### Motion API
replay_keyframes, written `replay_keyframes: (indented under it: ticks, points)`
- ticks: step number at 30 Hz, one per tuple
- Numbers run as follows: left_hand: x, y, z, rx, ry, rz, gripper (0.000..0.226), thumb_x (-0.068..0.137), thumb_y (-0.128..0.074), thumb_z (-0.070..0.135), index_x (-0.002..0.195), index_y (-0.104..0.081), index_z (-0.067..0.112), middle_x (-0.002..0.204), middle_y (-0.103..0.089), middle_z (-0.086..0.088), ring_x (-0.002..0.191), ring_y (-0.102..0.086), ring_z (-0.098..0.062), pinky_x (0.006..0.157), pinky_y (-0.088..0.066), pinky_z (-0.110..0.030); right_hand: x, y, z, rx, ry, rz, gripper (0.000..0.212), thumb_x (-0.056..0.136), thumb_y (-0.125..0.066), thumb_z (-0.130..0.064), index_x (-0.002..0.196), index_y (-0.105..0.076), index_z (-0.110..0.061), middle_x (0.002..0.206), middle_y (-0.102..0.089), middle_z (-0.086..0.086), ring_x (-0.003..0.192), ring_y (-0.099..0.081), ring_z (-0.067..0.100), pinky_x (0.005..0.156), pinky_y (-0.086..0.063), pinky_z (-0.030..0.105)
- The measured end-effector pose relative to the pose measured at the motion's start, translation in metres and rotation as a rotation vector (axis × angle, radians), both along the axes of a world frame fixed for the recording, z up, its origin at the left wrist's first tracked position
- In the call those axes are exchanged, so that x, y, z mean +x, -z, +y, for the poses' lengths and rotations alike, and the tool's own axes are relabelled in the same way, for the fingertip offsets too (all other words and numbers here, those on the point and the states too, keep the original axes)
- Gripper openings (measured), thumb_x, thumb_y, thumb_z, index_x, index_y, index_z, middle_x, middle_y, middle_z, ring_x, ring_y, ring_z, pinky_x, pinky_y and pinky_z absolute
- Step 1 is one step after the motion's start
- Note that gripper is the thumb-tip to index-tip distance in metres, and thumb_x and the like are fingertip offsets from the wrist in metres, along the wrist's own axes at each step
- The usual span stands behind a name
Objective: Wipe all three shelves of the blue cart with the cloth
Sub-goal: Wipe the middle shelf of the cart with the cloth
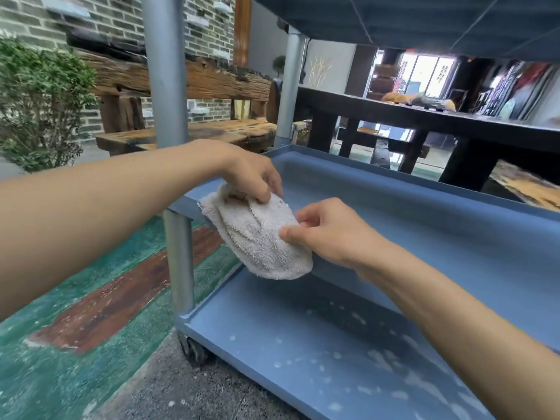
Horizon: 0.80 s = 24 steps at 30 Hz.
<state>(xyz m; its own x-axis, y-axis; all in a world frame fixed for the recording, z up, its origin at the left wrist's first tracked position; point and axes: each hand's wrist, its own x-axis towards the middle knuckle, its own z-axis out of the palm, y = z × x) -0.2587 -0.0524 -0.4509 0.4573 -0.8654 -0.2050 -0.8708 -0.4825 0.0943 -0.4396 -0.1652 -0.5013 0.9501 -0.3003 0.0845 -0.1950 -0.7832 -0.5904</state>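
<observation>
A white terry cloth (257, 234) hangs in the air over the front left corner of the blue cart's middle shelf (424, 219). My left hand (251, 174) pinches its upper left end. My right hand (327, 230) pinches its right edge between thumb and fingers. The bottom shelf (318, 353) lies below and carries pale smears and white specks. The underside of the top shelf (409, 19) fills the upper right of the view.
Grey posts (166, 71) hold the shelves at the corners, and a black caster (194, 348) shows under the bottom shelf. A wooden bench (188, 136) and a bush (39, 101) stand to the left. A dark table (424, 116) stands behind the cart.
</observation>
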Motion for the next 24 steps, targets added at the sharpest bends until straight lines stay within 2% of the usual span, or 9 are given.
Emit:
replay_keyframes:
  ticks: [2,4,7,9,11,15,18,20,24]
  points:
    - [0.003,-0.006,0.012,-0.090,-0.011,-0.014,0.035,0.087,-0.066,0.029,0.122,-0.065,0.033,0.115,-0.064,0.012,0.113,-0.058,-0.013,0.092,-0.045,-0.025,0.000,0.005,0.001,0.071,-0.028,-0.071,0.026,0.095,-0.071,-0.028,0.100,-0.076,-0.003,0.082,-0.070,0.009,0.078,-0.055,0.017,0.075,-0.050,0.037]
    - [0.000,-0.010,0.030,-0.224,-0.016,0.023,0.029,0.088,-0.070,0.031,0.116,-0.068,0.038,0.115,-0.066,0.012,0.111,-0.059,-0.009,0.093,-0.046,-0.031,-0.005,0.010,0.005,0.122,-0.013,-0.225,0.016,0.098,-0.067,-0.022,0.099,-0.078,-0.010,0.090,-0.077,0.007,0.084,-0.067,0.018,0.082,-0.055,0.040]
    - [-0.023,-0.014,0.063,-0.650,-0.056,0.206,0.032,0.084,-0.076,0.019,0.111,-0.071,0.037,0.114,-0.070,0.014,0.108,-0.063,-0.004,0.093,-0.050,-0.031,-0.019,0.014,0.015,0.109,-0.003,-0.495,0.013,0.100,-0.063,-0.022,0.107,-0.074,-0.024,0.102,-0.075,-0.008,0.099,-0.068,0.011,0.092,-0.054,0.042]
    - [-0.046,-0.014,0.083,-0.947,-0.059,0.271,0.041,0.080,-0.079,0.010,0.114,-0.070,0.031,0.114,-0.071,0.011,0.107,-0.065,-0.003,0.095,-0.053,-0.029,-0.031,0.014,0.020,0.171,-0.054,-0.659,0.015,0.101,-0.063,-0.021,0.109,-0.071,-0.030,0.110,-0.072,-0.006,0.105,-0.068,0.014,0.095,-0.054,0.045]
    - [-0.071,-0.013,0.100,-1.111,-0.037,0.273,0.046,0.076,-0.082,0.008,0.115,-0.069,0.030,0.116,-0.069,0.006,0.105,-0.067,-0.006,0.095,-0.053,-0.027,-0.045,0.014,0.025,0.187,-0.130,-0.782,0.016,0.099,-0.064,-0.023,0.108,-0.070,-0.034,0.111,-0.071,-0.005,0.103,-0.069,0.013,0.091,-0.055,0.041]
    - [-0.103,0.004,0.132,-1.096,-0.044,0.330,0.053,0.071,-0.086,0.017,0.115,-0.068,0.039,0.128,-0.062,0.012,0.109,-0.066,-0.006,0.092,-0.055,-0.033,-0.071,0.031,0.033,0.041,-0.227,-0.858,0.017,0.099,-0.064,-0.022,0.115,-0.070,-0.025,0.108,-0.067,-0.006,0.105,-0.065,0.011,0.089,-0.046,0.020]
    - [-0.110,0.036,0.145,-1.056,-0.018,0.460,0.046,0.071,-0.088,0.021,0.112,-0.071,0.033,0.132,-0.059,0.019,0.105,-0.064,-0.001,0.092,-0.047,-0.033,-0.087,0.066,0.036,0.039,-0.260,-0.768,0.015,0.102,-0.060,-0.031,0.112,-0.070,-0.028,0.103,-0.065,-0.009,0.104,-0.065,0.012,0.088,-0.043,0.014]
    - [-0.109,0.070,0.150,-0.982,-0.038,0.527,0.036,0.068,-0.085,0.029,0.103,-0.075,0.029,0.125,-0.064,0.012,0.093,-0.067,-0.010,0.086,-0.052,-0.030,-0.093,0.094,0.038,0.071,-0.261,-0.651,0.013,0.104,-0.057,-0.038,0.104,-0.069,-0.033,0.100,-0.064,-0.013,0.102,-0.065,0.013,0.086,-0.043,0.014]
    - [-0.098,0.154,0.143,-0.711,-0.191,0.675,0.016,0.079,-0.081,0.025,0.095,-0.078,0.024,0.095,-0.077,-0.002,0.095,-0.072,-0.020,0.089,-0.057,-0.033,-0.094,0.149,0.033,0.111,-0.186,-0.414,0.026,0.105,-0.049,-0.047,0.090,-0.066,-0.035,0.095,-0.063,-0.014,0.097,-0.064,0.012,0.080,-0.043,0.015]
